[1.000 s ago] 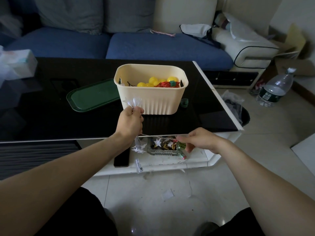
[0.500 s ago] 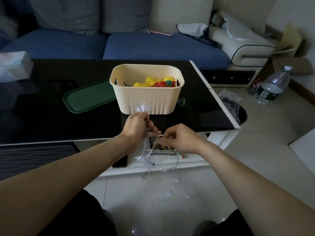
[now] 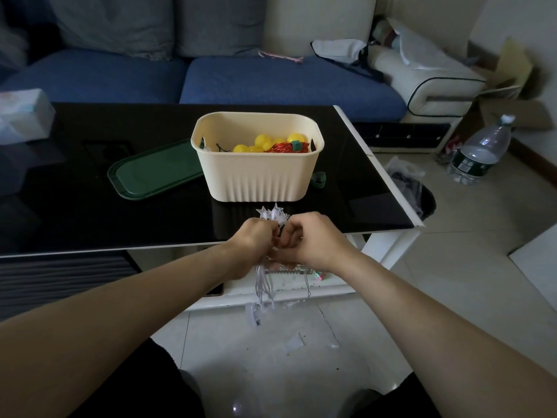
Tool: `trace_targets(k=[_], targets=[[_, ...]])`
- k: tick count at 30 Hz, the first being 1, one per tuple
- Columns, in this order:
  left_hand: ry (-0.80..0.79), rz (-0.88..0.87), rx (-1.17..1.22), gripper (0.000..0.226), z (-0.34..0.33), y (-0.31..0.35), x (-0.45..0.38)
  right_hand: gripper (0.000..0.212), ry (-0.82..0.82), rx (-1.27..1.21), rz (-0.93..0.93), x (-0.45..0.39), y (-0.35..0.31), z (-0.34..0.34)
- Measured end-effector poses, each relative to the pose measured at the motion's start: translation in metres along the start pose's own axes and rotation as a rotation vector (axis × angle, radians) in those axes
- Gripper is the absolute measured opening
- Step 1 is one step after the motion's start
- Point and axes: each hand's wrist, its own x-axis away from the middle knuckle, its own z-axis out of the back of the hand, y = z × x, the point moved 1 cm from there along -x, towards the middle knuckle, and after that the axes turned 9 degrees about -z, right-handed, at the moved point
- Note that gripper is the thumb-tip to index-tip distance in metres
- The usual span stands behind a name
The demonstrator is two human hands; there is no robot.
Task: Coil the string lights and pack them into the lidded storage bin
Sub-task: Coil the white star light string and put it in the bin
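Head cam looking down at a glossy black coffee table [image 3: 90, 206] with a blue couch [image 3: 271, 82] behind it. Far left on the table there's a pale tissue box [image 3: 21, 116], then a flat dark green plastic lid [image 3: 153, 173] lying just beside the left wall of a cream ribbed plastic storage bin [image 3: 259, 176]. Bin is open on top and already has some yellow ball lights [image 3: 259, 143] and a red wire coil with a small green block [image 3: 289, 146] sitting inside. Right in front of the bin, over the near table edge, both hands are bunched up together: left hand [image 3: 253, 236] has its fingers curled tight around a bundle of clear star-shaped string lights [image 3: 272, 215], a few stars poking up above the knuckles and thin clear wire loops hanging down below toward the floor. Right hand [image 3: 313, 239] is pressed right up against it, fingers curled in on the same bundle, looks like pinching the wire but the exact fingertips are kinda hidden. Small green loop thing [image 3: 318, 180] sits on the table just right of the bin. Past the table edge on the right there's a black trash bin with a bag [image 3: 422, 200], and further right a clear plastic water bottle [image 3: 479, 152] on the tile floor.
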Motion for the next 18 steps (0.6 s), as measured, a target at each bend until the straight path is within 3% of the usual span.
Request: trace_targets(k=[6,10,12,14,18], targets=[[0.056,-0.043,0.063,0.031,0.006,0.001,-0.005,0.051,0.097,-0.091,-0.011,-0.002,-0.001,0.002],[0.093,-0.065,0.251,0.031,0.010,0.007,-0.005,0.077,-0.164,-0.288,-0.215,0.000,0.007,0.006],[0.103,-0.077,0.309,0.030,0.012,0.009,-0.005,0.069,-0.263,-0.305,-0.276,-0.001,0.016,0.006],[0.112,-0.093,0.344,0.030,0.014,0.011,-0.004,0.043,-0.325,-0.292,-0.285,0.000,0.023,0.007],[0.118,-0.106,0.375,0.030,0.016,0.012,-0.004,0.015,-0.350,-0.592,-0.270,0.003,0.020,0.012]])
